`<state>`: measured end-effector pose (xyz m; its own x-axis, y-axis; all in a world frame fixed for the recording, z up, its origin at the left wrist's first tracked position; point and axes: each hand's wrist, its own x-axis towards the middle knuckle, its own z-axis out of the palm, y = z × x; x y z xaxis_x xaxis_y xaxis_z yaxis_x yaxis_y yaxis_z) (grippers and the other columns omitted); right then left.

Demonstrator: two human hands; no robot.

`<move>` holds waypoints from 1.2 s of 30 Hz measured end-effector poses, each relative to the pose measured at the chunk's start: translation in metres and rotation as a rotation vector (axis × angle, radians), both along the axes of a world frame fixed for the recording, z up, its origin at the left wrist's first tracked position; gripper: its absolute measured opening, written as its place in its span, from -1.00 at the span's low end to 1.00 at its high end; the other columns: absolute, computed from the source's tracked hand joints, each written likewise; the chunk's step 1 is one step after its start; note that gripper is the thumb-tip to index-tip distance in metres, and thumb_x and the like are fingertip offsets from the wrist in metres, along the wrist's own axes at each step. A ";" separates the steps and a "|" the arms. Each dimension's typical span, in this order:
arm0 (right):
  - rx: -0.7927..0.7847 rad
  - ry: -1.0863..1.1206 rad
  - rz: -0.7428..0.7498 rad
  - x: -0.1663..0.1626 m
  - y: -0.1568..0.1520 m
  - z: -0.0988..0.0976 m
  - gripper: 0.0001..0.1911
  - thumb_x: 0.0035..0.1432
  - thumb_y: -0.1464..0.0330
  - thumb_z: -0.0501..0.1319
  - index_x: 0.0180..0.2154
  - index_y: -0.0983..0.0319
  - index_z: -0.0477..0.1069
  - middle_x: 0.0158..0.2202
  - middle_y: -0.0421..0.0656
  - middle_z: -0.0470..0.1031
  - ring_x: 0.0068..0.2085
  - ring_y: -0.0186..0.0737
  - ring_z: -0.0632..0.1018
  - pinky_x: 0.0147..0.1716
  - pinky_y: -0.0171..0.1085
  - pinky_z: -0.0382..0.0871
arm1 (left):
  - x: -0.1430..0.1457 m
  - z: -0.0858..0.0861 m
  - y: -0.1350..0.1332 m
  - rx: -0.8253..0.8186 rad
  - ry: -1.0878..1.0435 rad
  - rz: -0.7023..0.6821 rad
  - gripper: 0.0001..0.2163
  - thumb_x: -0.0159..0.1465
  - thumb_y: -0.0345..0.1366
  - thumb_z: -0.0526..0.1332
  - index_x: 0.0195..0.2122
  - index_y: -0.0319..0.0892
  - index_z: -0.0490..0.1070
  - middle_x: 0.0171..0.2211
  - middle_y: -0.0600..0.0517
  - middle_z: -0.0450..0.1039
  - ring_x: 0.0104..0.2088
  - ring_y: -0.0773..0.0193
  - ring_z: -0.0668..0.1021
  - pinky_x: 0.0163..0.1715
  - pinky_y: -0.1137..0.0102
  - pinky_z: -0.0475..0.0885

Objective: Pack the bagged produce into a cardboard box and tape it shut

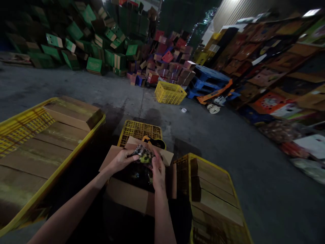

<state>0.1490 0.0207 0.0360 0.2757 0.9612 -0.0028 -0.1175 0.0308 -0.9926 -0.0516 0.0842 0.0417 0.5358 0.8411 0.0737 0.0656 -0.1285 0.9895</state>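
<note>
The step in hand looks to be handling a clear packet (145,158) over an open carton (127,194); the next move, I judge, calls for an even, gentle grip from both sides. The left hand (122,160) pinches the packet's left end and the right hand (158,171) holds its right end, so it lies between the hands, the carton just below them
</note>
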 end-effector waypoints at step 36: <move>-0.034 0.085 0.122 -0.003 0.001 0.000 -0.45 0.12 0.15 0.43 0.14 0.07 0.48 0.15 -0.14 0.55 0.18 0.01 0.53 0.21 -0.03 0.38 | 0.003 -0.004 -0.003 0.084 0.016 0.130 -0.59 0.39 -0.01 0.16 -0.33 -0.27 0.58 -0.35 0.00 0.60 -0.32 0.21 0.57 -0.26 0.43 0.44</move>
